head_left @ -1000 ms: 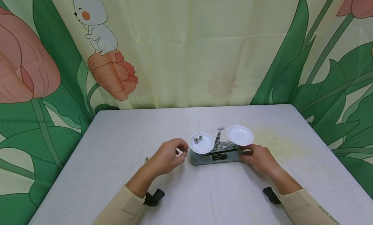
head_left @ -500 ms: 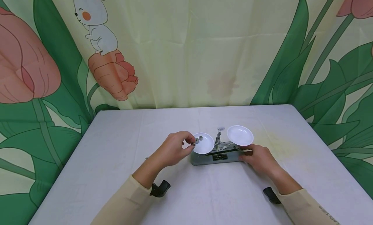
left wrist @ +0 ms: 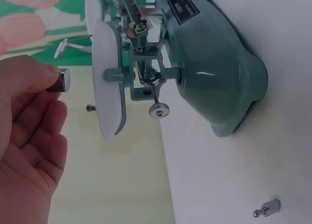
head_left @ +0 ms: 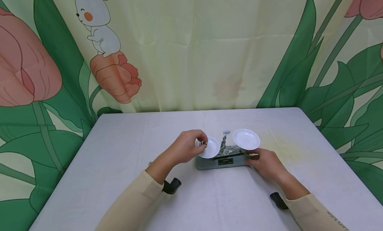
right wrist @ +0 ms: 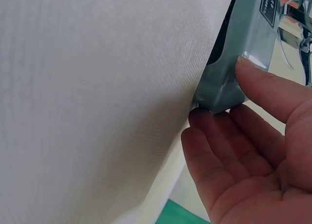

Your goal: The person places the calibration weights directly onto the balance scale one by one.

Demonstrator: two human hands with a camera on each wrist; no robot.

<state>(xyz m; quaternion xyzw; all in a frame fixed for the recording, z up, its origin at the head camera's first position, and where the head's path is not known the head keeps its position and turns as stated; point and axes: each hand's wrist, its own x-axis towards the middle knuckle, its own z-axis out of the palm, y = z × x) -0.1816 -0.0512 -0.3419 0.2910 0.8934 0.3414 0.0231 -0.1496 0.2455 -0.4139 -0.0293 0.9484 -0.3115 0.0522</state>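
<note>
A balance scale with a grey-green base (head_left: 209, 164) and two white pans stands on the table. Over its left pan (head_left: 211, 150), my left hand (head_left: 189, 147) pinches a small metal weight (left wrist: 63, 81) between thumb and forefinger. In the left wrist view that weight is apart from the pan, and the knob of another weight (left wrist: 91, 108) shows past the pan's rim. The raised right pan (head_left: 246, 139) holds nothing. My right hand (head_left: 265, 162) holds the base's right end, thumb on its front face and fingers at its end (right wrist: 219, 99).
Left of the scale, one more knobbed weight (left wrist: 270, 207) lies on the white tablecloth (head_left: 233, 197), mostly hidden by my left wrist in the head view. A curtain (head_left: 179, 58) with printed plants and a rabbit hangs behind the table.
My left hand has moved right and up with its weight, from beside the scale to over the left pan, now covering the weights seen there earlier. The right hand keeps its hold.
</note>
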